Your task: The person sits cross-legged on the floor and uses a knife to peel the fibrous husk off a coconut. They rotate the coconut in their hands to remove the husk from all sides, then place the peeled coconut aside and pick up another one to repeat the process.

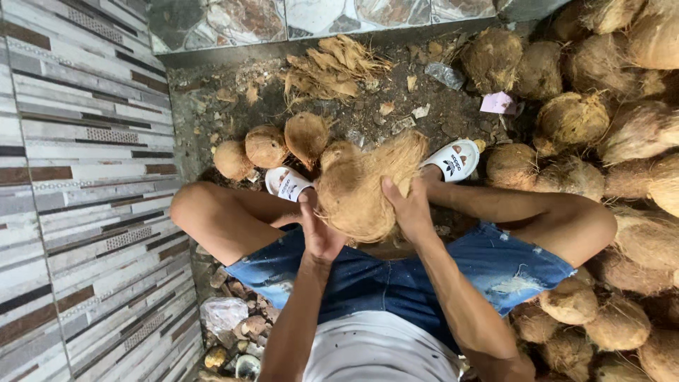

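I sit with my knees spread and hold a large fibrous brown coconut (pixel 357 187) between them, over my feet in white slide sandals. My left hand (pixel 318 233) grips its lower left side, thumb against the husk. My right hand (pixel 409 209) clasps its right side, fingers spread over the fibres. The underside of the coconut is hidden by my hands and lap.
Husked coconuts (pixel 265 146) lie in a short row beyond my feet. A big heap of unhusked coconuts (pixel 601 120) fills the right side. Torn husk fibre (pixel 332 67) litters the dirt floor. A tiled wall (pixel 85 177) runs along the left; rubble (pixel 233 318) lies at its foot.
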